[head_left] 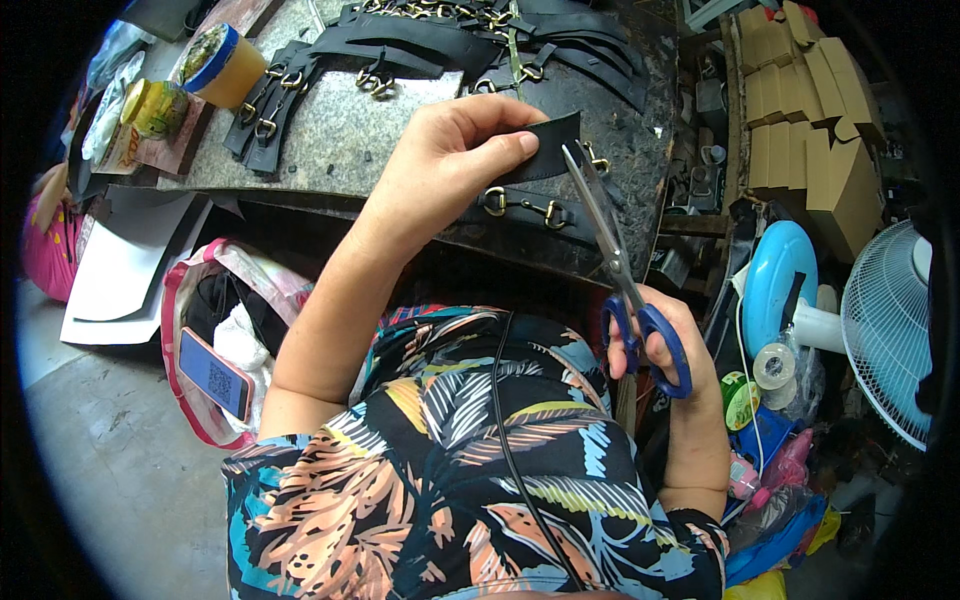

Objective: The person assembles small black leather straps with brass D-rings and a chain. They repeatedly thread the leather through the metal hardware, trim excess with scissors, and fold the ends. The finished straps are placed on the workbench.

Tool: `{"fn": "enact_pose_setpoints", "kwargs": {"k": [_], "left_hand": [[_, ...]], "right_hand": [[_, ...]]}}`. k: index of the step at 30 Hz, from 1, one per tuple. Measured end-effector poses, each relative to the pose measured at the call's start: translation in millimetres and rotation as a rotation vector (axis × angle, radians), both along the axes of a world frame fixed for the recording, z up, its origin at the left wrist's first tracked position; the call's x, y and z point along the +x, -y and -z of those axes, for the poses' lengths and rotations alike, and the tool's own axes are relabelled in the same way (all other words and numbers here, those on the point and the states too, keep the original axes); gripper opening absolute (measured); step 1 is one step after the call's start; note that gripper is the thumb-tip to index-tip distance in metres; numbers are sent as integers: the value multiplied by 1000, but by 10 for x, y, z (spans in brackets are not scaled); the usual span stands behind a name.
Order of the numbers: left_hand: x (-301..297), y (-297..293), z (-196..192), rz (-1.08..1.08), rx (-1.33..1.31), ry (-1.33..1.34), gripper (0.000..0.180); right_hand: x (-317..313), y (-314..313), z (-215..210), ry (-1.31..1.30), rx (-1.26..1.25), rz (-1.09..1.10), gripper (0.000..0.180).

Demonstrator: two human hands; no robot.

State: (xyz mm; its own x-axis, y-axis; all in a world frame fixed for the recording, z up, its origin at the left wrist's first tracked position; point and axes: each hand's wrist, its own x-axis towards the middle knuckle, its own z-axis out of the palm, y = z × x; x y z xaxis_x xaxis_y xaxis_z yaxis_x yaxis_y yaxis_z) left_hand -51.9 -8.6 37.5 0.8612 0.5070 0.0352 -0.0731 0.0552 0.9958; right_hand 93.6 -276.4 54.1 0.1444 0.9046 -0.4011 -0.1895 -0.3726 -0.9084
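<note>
Between thumb and fingers, my left hand [448, 152] pinches a flat black piece, seemingly leather [553, 150], above the front part of the worktable. My right hand [683, 345] has its fingers in the blue handles of a pair of scissors [612, 238]. The blades point up and away from me, only slightly apart, with their tips by the right edge of the black piece. I cannot tell whether they touch it. Just below, a black strap [525, 207] with brass-coloured clasps lies along the table's near edge.
More black straps with metal clasps [400, 42] cover the far part of the table [330, 140]. A blue-rimmed jar [222, 68] stands at far left. Right are stacked cardboard boxes [800, 130] and a fan [890, 330]. A bag [220, 410] holding a phone [214, 374] sits lower left.
</note>
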Motion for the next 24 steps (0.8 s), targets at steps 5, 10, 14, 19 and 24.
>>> {"fn": "enact_pose_setpoints", "kwargs": {"k": [5,10,14,19,24], "left_hand": [[32,43,25,-66,70,54,22],[34,53,34,-111,174,51,21],[24,65,38,-155,257,25,20],[20,117,32,-193,423,45,20],[-2,178,3,-97,388,74,19]], "right_hand": [[5,-5,-32,-10,-15,-12,71],[-22,-25,-29,1,-22,3,70],[-38,-34,-35,22,-23,24,70],[-46,-40,-37,50,-28,25,72],[-61,-54,-13,124,-64,70,88]]}}
